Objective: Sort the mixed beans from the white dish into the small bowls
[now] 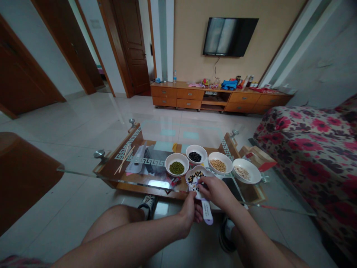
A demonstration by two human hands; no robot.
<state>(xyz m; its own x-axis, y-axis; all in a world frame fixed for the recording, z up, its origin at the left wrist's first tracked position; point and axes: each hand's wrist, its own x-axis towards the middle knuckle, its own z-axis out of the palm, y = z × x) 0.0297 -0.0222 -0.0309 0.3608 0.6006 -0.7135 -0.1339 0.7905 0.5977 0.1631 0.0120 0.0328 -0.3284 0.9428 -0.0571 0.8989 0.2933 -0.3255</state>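
Observation:
My left hand [191,210] is closed at the table's front edge around a white scoop with a long pale handle [207,213], which bears printing and a purple tip. Mixed black, yellow and pale beans [197,175] lie in a white dish [208,171] with a wavy rim, just beyond the scoop; where dish and scoop meet is hard to tell. Over the scoop my right hand [213,189] is closed, fingertips pinched by a thin dark item too small to name. Around the dish stand white bowls of green beans [176,168], black beans [195,156], yellow beans [218,165] and pale flat pieces [242,172].
The glass tabletop [92,175] has a sharp front edge. Chopsticks [122,160] lie at left, a paper bag [259,158] at right, and a flat black object [232,187] near my right forearm. A flowered sofa [309,126] stands right; a low cabinet [189,95] lines the wall.

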